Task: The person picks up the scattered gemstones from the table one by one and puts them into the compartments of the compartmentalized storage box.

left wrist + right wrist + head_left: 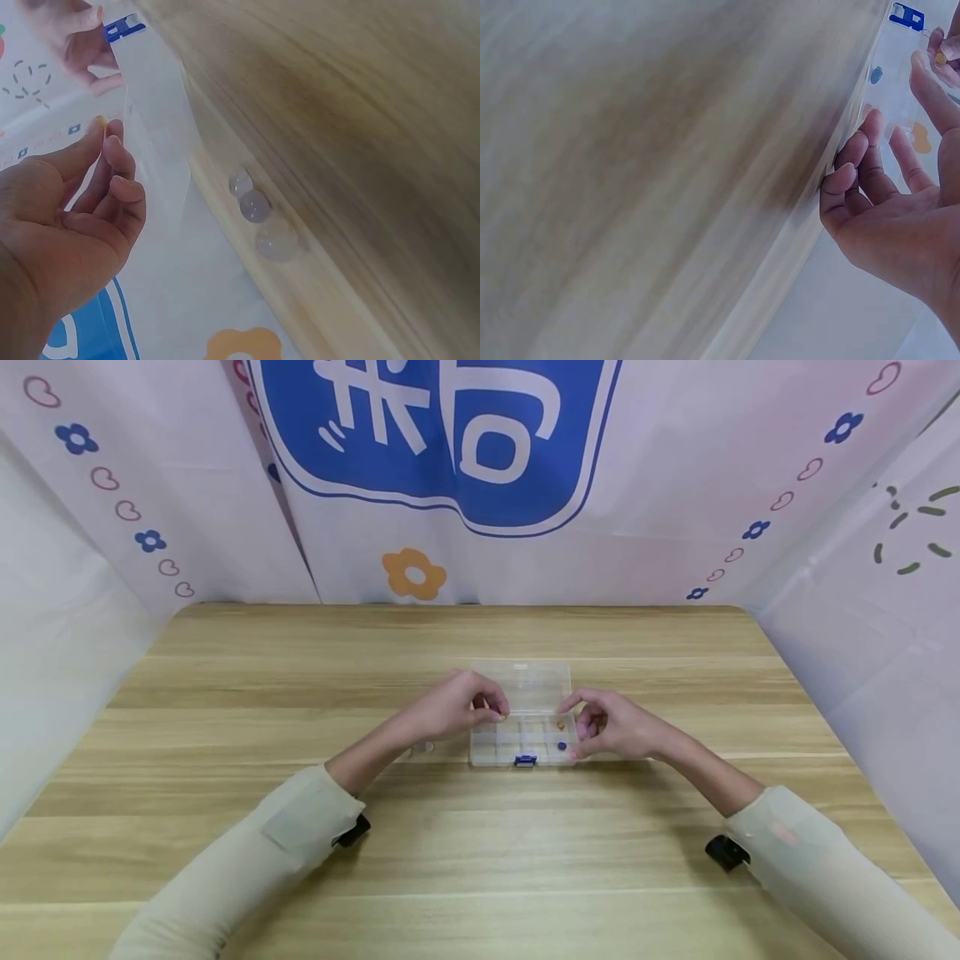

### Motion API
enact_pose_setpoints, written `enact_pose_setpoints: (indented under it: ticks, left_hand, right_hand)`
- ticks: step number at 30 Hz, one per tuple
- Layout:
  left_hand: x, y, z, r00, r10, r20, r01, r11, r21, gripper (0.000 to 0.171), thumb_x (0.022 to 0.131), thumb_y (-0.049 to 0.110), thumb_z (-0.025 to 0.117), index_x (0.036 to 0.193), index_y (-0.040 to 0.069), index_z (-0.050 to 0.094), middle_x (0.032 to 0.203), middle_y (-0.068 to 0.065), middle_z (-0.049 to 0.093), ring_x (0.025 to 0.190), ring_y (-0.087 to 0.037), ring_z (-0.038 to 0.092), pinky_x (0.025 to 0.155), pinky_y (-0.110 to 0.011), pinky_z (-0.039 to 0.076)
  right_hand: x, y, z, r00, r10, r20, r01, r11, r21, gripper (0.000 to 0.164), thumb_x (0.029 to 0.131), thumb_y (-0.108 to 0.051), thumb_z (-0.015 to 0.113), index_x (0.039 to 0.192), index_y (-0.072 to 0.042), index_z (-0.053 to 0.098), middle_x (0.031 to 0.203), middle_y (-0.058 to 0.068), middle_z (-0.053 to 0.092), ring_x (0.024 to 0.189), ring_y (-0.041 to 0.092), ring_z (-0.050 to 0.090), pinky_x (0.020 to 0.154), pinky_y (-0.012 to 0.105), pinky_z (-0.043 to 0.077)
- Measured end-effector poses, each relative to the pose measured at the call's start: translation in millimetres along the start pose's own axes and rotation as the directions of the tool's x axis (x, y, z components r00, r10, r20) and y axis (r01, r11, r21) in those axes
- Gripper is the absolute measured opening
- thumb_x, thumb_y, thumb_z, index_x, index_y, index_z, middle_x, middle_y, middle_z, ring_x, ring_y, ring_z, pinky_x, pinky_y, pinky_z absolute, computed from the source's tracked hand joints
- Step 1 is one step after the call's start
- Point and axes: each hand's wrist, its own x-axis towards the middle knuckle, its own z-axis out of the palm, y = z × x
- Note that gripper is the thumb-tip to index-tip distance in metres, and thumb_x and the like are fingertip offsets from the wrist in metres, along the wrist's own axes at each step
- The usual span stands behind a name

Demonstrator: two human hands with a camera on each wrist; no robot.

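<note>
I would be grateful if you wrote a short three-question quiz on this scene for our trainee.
1. What colour is the small piece pinched by the left hand?
A) blue
B) yellow
C) green
2. True or false: the lid of the clear plastic compartment box is closed.
3. In the left wrist view, how many translucent balls lie on the wooden table?

Key:
1. B, yellow.
2. False; it is folded open.
3. Three.

Room here between the left hand's [453,703] fingertips and the right hand's [624,725], a gap right over the box [510,748]; just beyond both, the open lid [540,687] takes up space; nearer, the blue latch [525,761] juts; three clear balls [255,206] sit left of the left fingers.
</note>
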Motion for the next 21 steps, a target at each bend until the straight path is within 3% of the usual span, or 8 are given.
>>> enact_pose_setpoints:
  ticks: [7,21]
  left_hand:
    - [9.2,2.4,6.1,0.999,0.031,0.008,-0.031,0.999,0.026,0.004,0.095,-0.001,0.072,0.094,0.001,0.075,0.086,-0.006,0.073,0.075,-0.015,0.065,0.066,-0.022,0.053]
    - [22.6,3.2,15.0,1.000,0.008,0.013,-0.009,1.000,0.024,0.004,0.094,-0.002,0.073,0.093,0.001,0.076,0.086,-0.006,0.074,0.076,-0.015,0.065,0.068,-0.022,0.053]
  right_hand:
    - [0,2,0,1.000,-0.005,-0.003,0.005,1.000,0.008,0.053,0.081,0.001,0.087,0.125,0.007,0.059,0.080,0.007,0.062,0.072,0.016,0.056,0.066,0.023,0.048]
    - [-1,1,-1,1.000,-0.001,0.001,0.001,1.000,0.002,0.053,0.082,0.000,0.086,0.126,0.007,0.058,0.081,0.007,0.062,0.073,0.017,0.056,0.067,0.023,0.048]
